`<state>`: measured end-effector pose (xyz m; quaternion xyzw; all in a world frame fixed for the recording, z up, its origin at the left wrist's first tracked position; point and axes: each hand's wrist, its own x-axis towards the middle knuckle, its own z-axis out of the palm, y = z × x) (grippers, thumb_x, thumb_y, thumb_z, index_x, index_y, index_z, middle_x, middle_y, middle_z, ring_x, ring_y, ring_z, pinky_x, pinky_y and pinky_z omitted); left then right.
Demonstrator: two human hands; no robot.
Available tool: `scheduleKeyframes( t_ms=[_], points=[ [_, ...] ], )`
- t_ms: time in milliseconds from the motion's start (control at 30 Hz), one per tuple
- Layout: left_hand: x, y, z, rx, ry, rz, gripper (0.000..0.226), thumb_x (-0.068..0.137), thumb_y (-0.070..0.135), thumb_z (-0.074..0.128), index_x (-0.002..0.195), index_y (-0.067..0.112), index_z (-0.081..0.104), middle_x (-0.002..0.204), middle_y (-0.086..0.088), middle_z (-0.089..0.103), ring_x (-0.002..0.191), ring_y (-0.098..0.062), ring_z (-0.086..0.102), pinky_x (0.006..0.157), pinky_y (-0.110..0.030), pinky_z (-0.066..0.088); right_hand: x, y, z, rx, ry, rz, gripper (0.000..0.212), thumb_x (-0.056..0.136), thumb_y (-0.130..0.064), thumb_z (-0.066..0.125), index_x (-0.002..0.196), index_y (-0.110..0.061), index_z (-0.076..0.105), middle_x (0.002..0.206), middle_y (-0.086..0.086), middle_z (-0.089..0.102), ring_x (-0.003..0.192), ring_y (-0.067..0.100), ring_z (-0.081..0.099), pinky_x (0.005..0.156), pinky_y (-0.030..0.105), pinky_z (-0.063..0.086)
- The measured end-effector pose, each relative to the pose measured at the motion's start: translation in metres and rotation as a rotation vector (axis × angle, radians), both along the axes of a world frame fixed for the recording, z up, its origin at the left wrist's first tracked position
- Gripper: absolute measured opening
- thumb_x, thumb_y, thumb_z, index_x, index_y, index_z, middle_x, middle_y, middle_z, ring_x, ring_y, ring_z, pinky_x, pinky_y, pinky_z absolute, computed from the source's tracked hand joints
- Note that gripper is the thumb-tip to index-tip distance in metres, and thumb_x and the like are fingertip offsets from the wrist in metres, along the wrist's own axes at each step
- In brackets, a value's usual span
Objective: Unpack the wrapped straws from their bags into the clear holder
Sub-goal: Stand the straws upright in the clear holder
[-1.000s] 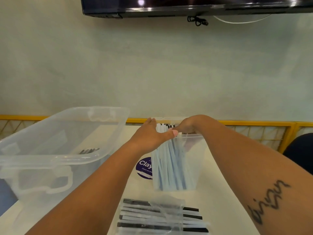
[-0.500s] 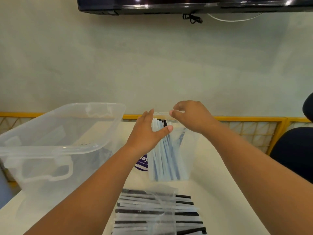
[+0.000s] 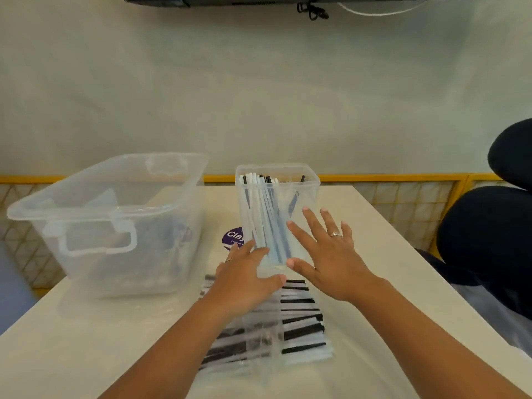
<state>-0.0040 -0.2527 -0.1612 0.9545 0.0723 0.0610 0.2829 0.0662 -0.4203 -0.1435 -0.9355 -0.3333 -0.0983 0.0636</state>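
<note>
Clear plastic all over, so bear with the description. Far left on the tabletop (image 3: 86, 341), a big see-through bin (image 3: 109, 226) with a handle, holding something dark and blurry, impossible to name. Next over, a purple sticker (image 3: 232, 237), half hidden behind the clear holder (image 3: 313, 191), already partly stocked with wrapped straws (image 3: 264, 214) standing on end and leaning left. Left hand (image 3: 247, 280) flat and spread, grip wide, holding nothing, over the far edge of the bag (image 3: 299, 323) just beside the holder's base. Right hand (image 3: 328, 263) likewise wide with straight fingers, empty, in front of the holder's near wall; touching or not, can't tell. Bag below and bodyward of both hands, straws inside lying crosswise, long axis left to right, so probably a reach down and back next, left hand a touch nearer. Bag's left half covered by the left forearm; number of straws left, anyone's guess. Black chair (image 3: 486, 240) cut off far right.
</note>
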Motion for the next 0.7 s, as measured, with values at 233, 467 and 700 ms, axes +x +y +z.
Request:
scheduleKeyframes(
  t_ms=[233,467,700],
  points=[
    [-0.02,-0.007,-0.024,0.035,0.14,0.002,0.065,0.086,0.055,0.052,0.143,0.031,0.031,0.158,0.005,0.009,0.146,-0.021,-0.005,0.117,-0.051,0.008,-0.027,-0.015,-0.043,-0.063,0.198,0.095,0.098,0.061,-0.08,0.0,0.148,-0.035,-0.004,0.158,-0.006,-0.013,0.144,0.02,-0.017,0.114,0.045,-0.011],
    [-0.026,-0.003,-0.038,0.0,0.111,0.044,0.064,0.085,0.053,0.055,0.142,0.033,0.033,0.156,0.005,0.016,0.145,-0.019,0.01,0.116,-0.048,0.015,-0.047,-0.019,-0.053,-0.022,0.307,0.235,0.082,0.078,-0.066,0.045,0.146,-0.025,0.025,0.15,-0.004,0.031,0.139,0.016,0.026,0.113,0.027,0.016],
    [-0.03,-0.009,-0.035,-0.13,-0.147,-0.064,0.047,0.085,0.034,0.064,0.13,0.028,0.05,0.138,0.013,0.037,0.132,-0.006,0.032,0.113,-0.032,0.028,-0.048,-0.02,-0.057,0.042,0.343,0.232,0.053,0.085,-0.04,0.057,0.135,-0.025,0.046,0.133,-0.007,0.05,0.121,0.013,0.045,0.099,0.022,0.035]
  ],
)
